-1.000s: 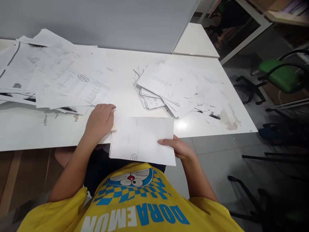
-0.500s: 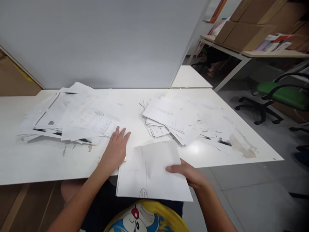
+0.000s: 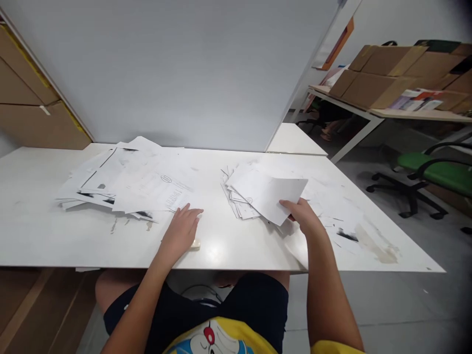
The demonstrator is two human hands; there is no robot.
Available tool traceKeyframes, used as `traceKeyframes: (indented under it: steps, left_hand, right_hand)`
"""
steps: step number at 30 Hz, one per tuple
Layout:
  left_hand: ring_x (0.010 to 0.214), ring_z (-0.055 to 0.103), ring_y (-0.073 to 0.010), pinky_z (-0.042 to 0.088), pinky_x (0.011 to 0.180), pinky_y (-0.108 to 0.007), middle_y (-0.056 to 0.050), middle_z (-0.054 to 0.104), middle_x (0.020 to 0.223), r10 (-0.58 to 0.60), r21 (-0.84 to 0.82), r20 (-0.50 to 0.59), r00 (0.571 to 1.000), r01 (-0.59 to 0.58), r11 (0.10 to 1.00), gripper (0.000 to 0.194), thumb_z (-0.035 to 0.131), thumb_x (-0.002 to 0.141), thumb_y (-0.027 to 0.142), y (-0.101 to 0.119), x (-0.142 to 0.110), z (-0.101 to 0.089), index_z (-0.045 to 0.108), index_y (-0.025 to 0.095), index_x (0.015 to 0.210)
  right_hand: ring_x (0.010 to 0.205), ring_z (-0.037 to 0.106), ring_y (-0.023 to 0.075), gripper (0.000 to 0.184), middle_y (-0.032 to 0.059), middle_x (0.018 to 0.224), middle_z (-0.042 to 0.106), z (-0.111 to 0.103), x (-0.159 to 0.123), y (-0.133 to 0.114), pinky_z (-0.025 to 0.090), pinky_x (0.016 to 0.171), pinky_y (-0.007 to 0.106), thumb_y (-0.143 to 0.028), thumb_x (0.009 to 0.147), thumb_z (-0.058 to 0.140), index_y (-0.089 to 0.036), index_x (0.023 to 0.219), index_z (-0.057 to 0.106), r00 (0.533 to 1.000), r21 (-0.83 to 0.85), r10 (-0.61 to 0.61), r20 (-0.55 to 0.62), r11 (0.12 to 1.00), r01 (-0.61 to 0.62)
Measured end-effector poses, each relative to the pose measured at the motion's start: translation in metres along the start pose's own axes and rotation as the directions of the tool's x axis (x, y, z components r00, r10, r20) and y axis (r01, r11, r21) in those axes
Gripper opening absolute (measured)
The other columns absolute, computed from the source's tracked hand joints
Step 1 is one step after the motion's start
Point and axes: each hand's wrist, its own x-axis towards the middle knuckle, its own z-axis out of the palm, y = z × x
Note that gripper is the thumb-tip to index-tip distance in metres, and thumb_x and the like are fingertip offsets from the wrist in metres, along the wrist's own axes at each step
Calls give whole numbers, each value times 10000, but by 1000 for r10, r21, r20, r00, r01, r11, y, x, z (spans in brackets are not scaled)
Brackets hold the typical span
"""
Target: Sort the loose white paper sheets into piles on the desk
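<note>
My right hand (image 3: 302, 216) grips a white folded sheet (image 3: 275, 196) by its near corner and holds it over the right pile of folded papers (image 3: 245, 204). My left hand (image 3: 182, 228) lies flat on the white table (image 3: 73, 241) with fingers stretched out, resting over a small pale object (image 3: 195, 244) near the front edge. Just beyond its fingertips lies the left pile of printed sheets (image 3: 125, 184).
A grey partition (image 3: 177, 73) stands behind the table. More loose papers and stains (image 3: 354, 231) lie at the table's right end. A green office chair (image 3: 435, 172) and a table with cardboard boxes (image 3: 387, 73) stand at the right.
My right hand has carried the folded sheet from the table's front edge up and forward onto the right pile. The left hand stayed flat on the table. The camera tilted up.
</note>
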Motion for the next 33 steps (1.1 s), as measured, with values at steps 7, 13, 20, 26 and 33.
traceKeyframes:
  steps: [7, 13, 20, 26, 33]
  left_hand:
    - [1462, 491, -279, 309, 1274, -536, -104, 688, 1376, -26, -26, 42, 999, 27, 999, 468, 287, 1041, 236, 6, -1, -3, 657, 162, 1317]
    - [1426, 524, -246, 393, 1229, -472, -83, 675, 1392, -41, -237, -144, 989, 6, 972, 438, 323, 1029, 282, 15, -7, -8, 683, 210, 1267]
    - [1315, 563, -361, 463, 1105, -540, -167, 679, 1310, -400, -122, -347, 848, 382, 916, 412, 501, 849, 173, -37, 28, -72, 659, 154, 1230]
    - [1320, 464, -501, 356, 1089, -658, -316, 560, 1368, -490, 204, -480, 728, 636, 744, 557, 648, 813, 462, -103, 60, -100, 625, 80, 1217]
    - [1320, 504, -452, 396, 1084, -606, -213, 639, 1292, -561, 94, -342, 754, 621, 778, 368, 687, 778, 422, -94, 63, -107, 631, 192, 1060]
  right_hand:
    - [1255, 591, 460, 681, 318, 1355, 593, 13, 29, -12, 488, 1013, 557, -382, 856, 652, -70, 1438, 489, 969, -631, -132, -207, 775, -30]
    - [1380, 399, 477, 797, 353, 1517, 388, 33, 16, -22, 366, 1103, 635, -395, 899, 594, -42, 1560, 324, 791, -641, -515, -330, 737, 214]
    - [1507, 370, 354, 735, 255, 1616, 394, 171, -6, -45, 301, 1241, 488, -435, 934, 615, -73, 1542, 416, 703, -422, -498, 507, 567, 707]
    - [1609, 169, 377, 740, 256, 1713, 217, 232, -20, -42, 115, 1294, 515, -500, 1031, 461, -44, 1599, 333, 657, -467, -413, 631, 474, 746]
    - [1587, 241, 359, 686, 239, 1692, 293, 226, -19, -39, 153, 1283, 487, -490, 1032, 473, -66, 1565, 395, 647, -449, -459, 609, 473, 758]
